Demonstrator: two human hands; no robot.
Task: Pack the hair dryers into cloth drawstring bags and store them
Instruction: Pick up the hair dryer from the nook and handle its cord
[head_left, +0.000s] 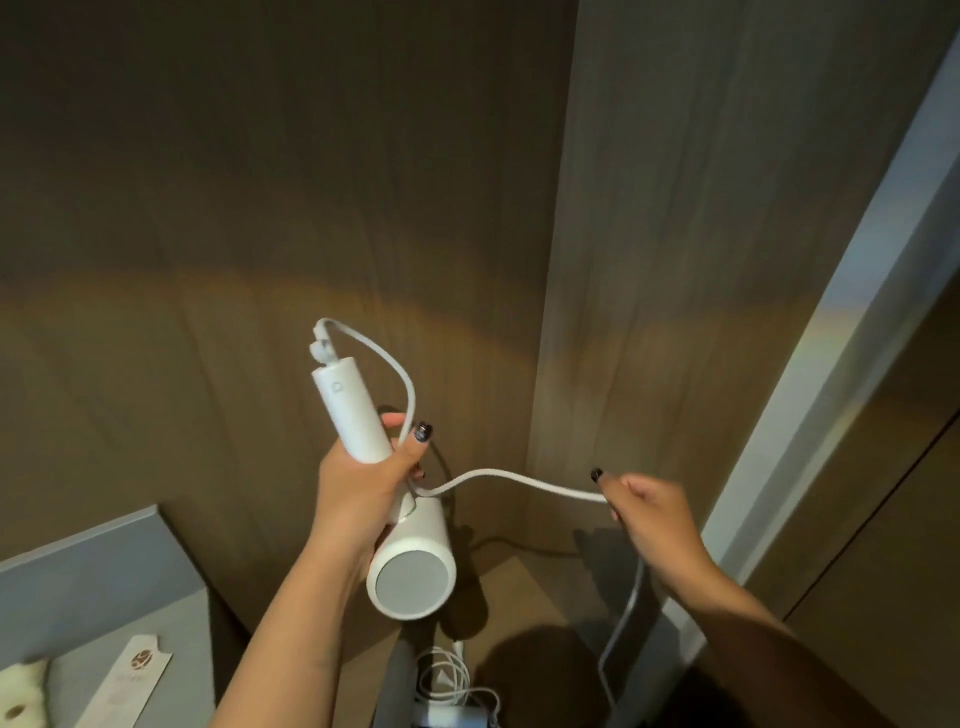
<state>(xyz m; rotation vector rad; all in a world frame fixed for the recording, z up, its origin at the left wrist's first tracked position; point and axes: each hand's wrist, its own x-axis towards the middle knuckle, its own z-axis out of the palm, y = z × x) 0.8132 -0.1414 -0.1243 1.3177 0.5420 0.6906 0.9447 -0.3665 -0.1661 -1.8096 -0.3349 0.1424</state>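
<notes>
left hand (363, 483) wrapped round the handle of a white hair dryer (410, 561), barrel hanging just under that hand, right hand (649, 512) pinching the dryer's white cord (498, 477) stretched between both hands, coiled white cable (447, 675) below them

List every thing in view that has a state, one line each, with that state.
hair dryer: held up off the surface, handle pointing up, round end toward the camera.
cord: unwound, stretched between both hands, slack hanging down.
left hand: grip closed round the dryer handle.
right hand: pinching the cord.
second cord bundle: loosely coiled, lying below.
</notes>
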